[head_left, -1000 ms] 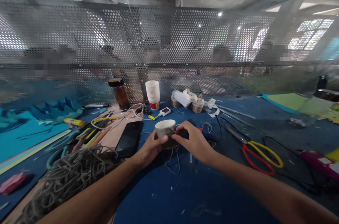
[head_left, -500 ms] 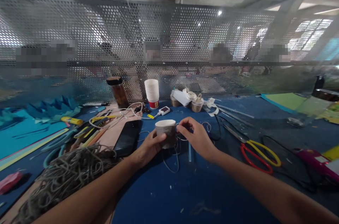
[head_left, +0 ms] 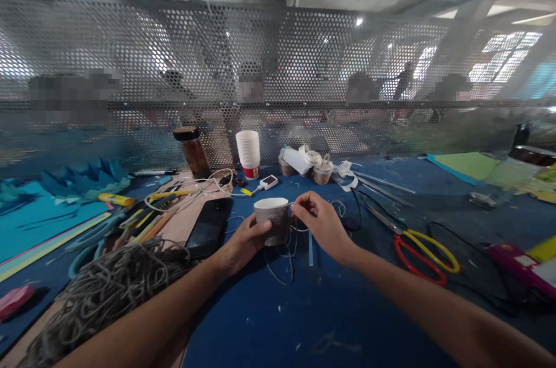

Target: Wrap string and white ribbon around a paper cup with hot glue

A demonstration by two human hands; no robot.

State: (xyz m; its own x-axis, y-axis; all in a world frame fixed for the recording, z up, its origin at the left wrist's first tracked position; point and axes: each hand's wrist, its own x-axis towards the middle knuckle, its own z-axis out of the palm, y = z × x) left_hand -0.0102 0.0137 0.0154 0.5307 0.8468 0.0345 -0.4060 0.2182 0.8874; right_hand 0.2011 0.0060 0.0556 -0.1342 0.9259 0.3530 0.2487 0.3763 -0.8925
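Note:
A paper cup (head_left: 271, 218) partly wrapped in grey cord stands on the blue table (head_left: 278, 321) in front of me. My left hand (head_left: 242, 243) grips its left side, fingers curled round the wall. My right hand (head_left: 320, 223) is closed in a pinch on a thin grey cord (head_left: 292, 207) at the cup's right rim. Loose loops of that cord (head_left: 280, 266) trail on the table below the cup.
A heap of grey cord (head_left: 108, 287) lies at the left, a black phone (head_left: 211, 227) beside it. Red and yellow scissors (head_left: 423, 249) lie to the right. A cup stack (head_left: 248, 153), a brown jar (head_left: 191, 150) and small wrapped cups (head_left: 324, 174) stand before a perforated screen (head_left: 278, 72), people behind it.
My right hand has lifted from the cup's side to its rim, pinching the cord. The left hand and the cup have stayed in place.

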